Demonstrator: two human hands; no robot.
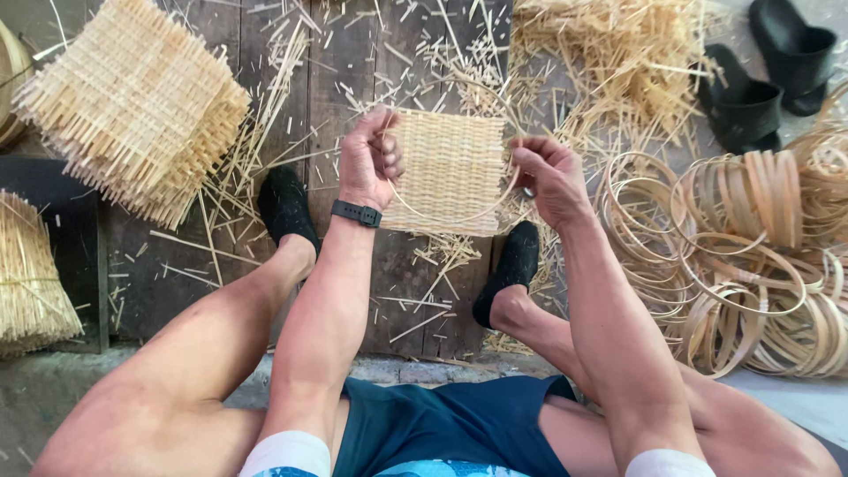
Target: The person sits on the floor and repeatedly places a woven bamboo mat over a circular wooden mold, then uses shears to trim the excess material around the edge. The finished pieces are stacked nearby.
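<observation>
- My left hand [371,159] is curled shut, pinching the left edge of a small square woven mat [449,172] and a thin bamboo hoop [442,216] laid over it.
- My right hand [546,177] pinches the hoop's right side at the mat's edge.
- The mat is held above the plank floor [353,62], between my feet.
- A stack of woven mats [132,106] lies far left; a pile of hoops [751,256] sits right.
</observation>
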